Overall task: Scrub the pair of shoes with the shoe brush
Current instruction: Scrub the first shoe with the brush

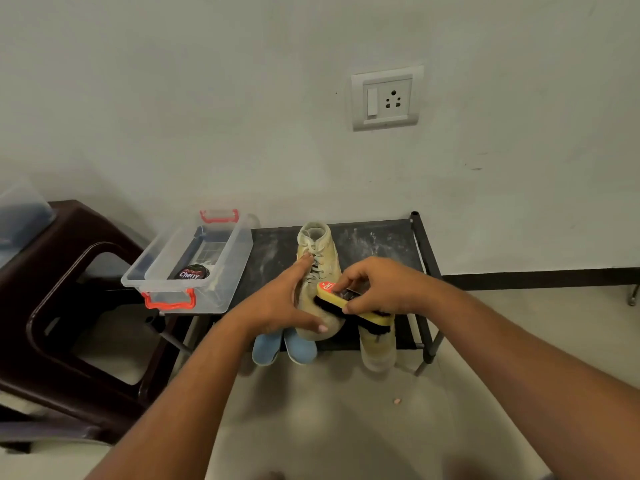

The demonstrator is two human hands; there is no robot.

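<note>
A beige lace-up shoe point(317, 251) lies on top of the dark rack point(377, 237), its toe toward me. My left hand point(280, 303) holds it by the left side, thumb across the toe and fingers up by the laces. My right hand point(379, 285) grips a yellow shoe brush point(346, 303) with dark bristles, which lies across the shoe's front. The second beige shoe point(377, 344) sits on the lower shelf below the brush, partly hidden.
A clear plastic box point(194, 261) with red handles holds a tin of Cherry polish point(192, 273) at the rack's left end. Blue shoes point(284, 348) poke out from the lower shelf. A dark brown plastic stool point(69, 289) stands at the left. A wall socket point(388, 98) is above.
</note>
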